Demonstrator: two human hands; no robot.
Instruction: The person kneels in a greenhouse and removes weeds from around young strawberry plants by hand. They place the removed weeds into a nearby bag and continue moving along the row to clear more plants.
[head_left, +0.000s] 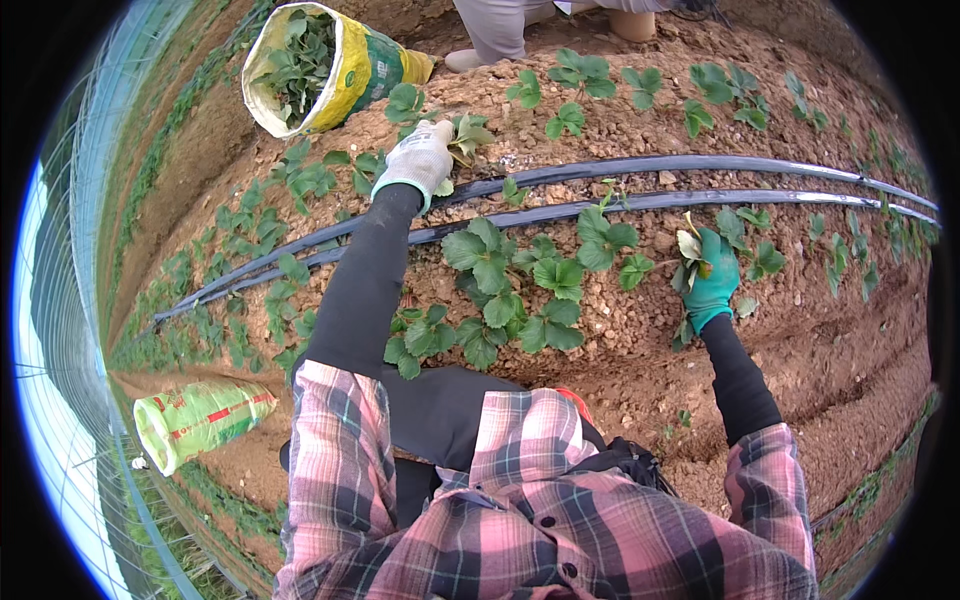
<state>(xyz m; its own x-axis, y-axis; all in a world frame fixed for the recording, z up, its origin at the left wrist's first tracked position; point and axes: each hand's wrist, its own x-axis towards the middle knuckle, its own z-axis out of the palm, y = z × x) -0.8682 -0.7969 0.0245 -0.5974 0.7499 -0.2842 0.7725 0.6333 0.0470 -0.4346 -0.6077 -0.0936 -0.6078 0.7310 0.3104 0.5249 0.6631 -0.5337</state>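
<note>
My left hand (420, 156), in a pale knit glove with a light teal cuff, reaches beyond two black drip hoses. Its fingers are closed at the stems of some strawberry leaves (471, 136), and part of that grip is hidden. On the near side of the hoses, my right hand (716, 279) wears a green coated glove. Pinched in it is a small bunch of withered leaves (688, 255), some showing pale undersides. Between my hands grows a thick patch of green strawberry plants (487, 259) in the crumbly brown soil of the bed.
An open yellow-and-green woven sack (352, 71) stuffed with picked leaves (298, 64) lies beyond the bed. Another person's leg (491, 30) is beside it. The near drip hose (525, 216) runs lengthwise. A light green sack (202, 420) lies in the furrow at left.
</note>
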